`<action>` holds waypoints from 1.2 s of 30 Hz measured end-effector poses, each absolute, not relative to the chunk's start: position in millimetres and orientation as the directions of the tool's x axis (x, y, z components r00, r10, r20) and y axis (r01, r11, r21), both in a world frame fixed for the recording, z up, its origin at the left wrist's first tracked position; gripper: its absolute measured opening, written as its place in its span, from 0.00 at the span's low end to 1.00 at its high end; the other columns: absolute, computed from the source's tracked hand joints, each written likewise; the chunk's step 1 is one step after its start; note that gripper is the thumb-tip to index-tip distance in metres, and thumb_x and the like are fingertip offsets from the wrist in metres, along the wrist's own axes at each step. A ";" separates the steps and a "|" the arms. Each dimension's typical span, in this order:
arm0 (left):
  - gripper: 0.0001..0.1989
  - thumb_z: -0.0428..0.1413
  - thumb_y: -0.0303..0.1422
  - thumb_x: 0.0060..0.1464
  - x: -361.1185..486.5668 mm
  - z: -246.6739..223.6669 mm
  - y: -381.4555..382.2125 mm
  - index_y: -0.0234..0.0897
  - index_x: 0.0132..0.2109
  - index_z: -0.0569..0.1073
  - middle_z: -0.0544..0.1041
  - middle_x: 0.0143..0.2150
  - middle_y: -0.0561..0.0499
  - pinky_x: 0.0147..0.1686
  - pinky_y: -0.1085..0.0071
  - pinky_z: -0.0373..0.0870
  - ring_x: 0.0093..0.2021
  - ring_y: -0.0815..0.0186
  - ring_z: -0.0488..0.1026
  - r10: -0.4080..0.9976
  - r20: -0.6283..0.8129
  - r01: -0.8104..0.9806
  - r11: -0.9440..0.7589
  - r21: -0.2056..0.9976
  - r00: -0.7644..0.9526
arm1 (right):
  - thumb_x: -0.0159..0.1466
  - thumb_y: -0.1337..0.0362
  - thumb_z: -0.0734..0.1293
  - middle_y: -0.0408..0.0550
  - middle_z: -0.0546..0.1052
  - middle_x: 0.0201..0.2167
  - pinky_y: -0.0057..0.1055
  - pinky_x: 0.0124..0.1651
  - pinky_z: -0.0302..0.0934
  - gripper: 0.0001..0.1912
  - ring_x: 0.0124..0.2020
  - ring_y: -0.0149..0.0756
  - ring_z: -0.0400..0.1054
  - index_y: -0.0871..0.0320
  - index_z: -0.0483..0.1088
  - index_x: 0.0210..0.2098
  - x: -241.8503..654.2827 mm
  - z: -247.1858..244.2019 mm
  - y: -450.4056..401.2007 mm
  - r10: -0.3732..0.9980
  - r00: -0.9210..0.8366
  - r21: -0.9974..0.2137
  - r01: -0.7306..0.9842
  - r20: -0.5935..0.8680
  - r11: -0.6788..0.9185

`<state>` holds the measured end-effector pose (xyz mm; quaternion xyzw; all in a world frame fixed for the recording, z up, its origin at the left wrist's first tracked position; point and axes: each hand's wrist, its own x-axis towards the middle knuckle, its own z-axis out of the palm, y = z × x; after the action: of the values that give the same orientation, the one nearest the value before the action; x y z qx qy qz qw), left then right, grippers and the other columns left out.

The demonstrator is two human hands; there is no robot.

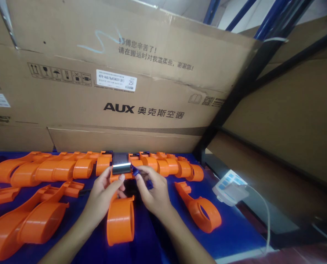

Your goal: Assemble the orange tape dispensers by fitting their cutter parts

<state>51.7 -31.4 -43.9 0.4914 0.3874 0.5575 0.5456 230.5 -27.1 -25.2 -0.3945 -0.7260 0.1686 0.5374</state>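
In the middle of the head view I hold an orange tape dispenser (120,222), its round hub towards me. My left hand (100,194) is closed around its left side, with the thumb by the black roller (121,169) and the serrated metal cutting edge. My right hand (156,192) pinches a small dark blue piece (135,170) at the right end of the roller. Whether that piece is attached to the dispenser I cannot tell. Part of the dispenser's frame is hidden by my fingers.
Behind my hands stands a row of orange dispensers (62,169) on the blue table (229,234). More dispensers (43,222) lie at the left, and one dispenser (207,216) at the right. A large cardboard box (152,91) rises behind; a white power strip (231,189) with a cable is at the right.
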 end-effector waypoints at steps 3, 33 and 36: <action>0.15 0.62 0.43 0.60 51.8 -42.8 -32.4 0.38 0.46 0.71 0.74 0.30 0.56 0.29 0.72 0.74 0.26 0.69 0.74 0.990 0.118 -0.215 -0.098 0.972 0.081 | 0.69 0.67 0.66 0.44 0.77 0.31 0.28 0.33 0.65 0.02 0.27 0.32 0.71 0.55 0.69 0.42 229.8 -28.6 -30.7 0.722 -0.099 -0.614 0.457 0.684 0.644; 0.14 0.65 0.39 0.58 56.3 -29.1 -41.4 0.39 0.47 0.74 0.78 0.30 0.53 0.28 0.73 0.74 0.23 0.69 0.75 0.988 -0.014 -0.459 0.084 0.884 0.155 | 0.72 0.58 0.61 0.47 0.70 0.35 0.35 0.39 0.64 0.07 0.35 0.38 0.66 0.53 0.64 0.39 239.2 -17.8 -28.5 0.714 -0.214 -0.645 0.316 0.666 0.696; 0.28 0.66 0.37 0.57 57.9 -23.2 -43.5 0.43 0.62 0.68 0.82 0.34 0.49 0.27 0.69 0.75 0.25 0.62 0.80 0.972 -0.054 -0.479 0.161 0.863 0.230 | 0.74 0.53 0.59 0.46 0.72 0.36 0.35 0.41 0.65 0.12 0.36 0.38 0.68 0.53 0.66 0.49 239.6 -16.5 -26.4 0.842 -0.112 -0.839 0.087 0.527 0.537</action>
<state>57.9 -43.5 -23.2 0.3761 0.3276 0.5271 0.6881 239.6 -26.4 -16.5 -0.3481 -0.6674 0.3325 0.5682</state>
